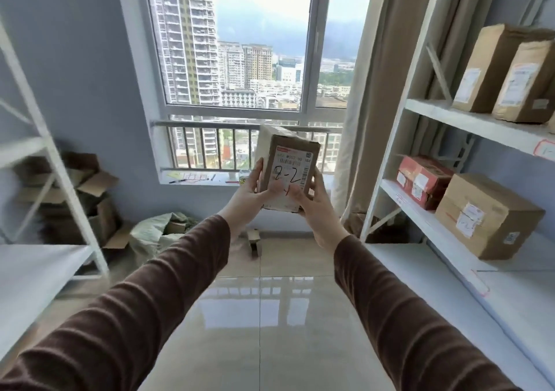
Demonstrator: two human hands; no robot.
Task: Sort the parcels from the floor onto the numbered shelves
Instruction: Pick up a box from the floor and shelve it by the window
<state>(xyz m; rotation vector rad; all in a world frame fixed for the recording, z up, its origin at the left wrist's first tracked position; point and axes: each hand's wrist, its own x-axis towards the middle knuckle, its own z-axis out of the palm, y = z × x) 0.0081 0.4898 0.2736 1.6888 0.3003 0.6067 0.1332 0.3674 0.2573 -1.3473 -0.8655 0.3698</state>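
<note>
Holding parcel (286,165), shelves (468,122) stocked.

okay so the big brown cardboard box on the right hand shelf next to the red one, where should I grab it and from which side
Judging by its pose, take the big brown cardboard box from the open aisle side with both hands, palms on its two opposite side faces. It looks too wide for one hand, and the red box sits close beside it on the white shelf, so that gap is tight.

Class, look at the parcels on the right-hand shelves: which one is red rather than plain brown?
The red parcel on the middle shelf, left of the big brown box. The two upper parcels are brown.
</note>
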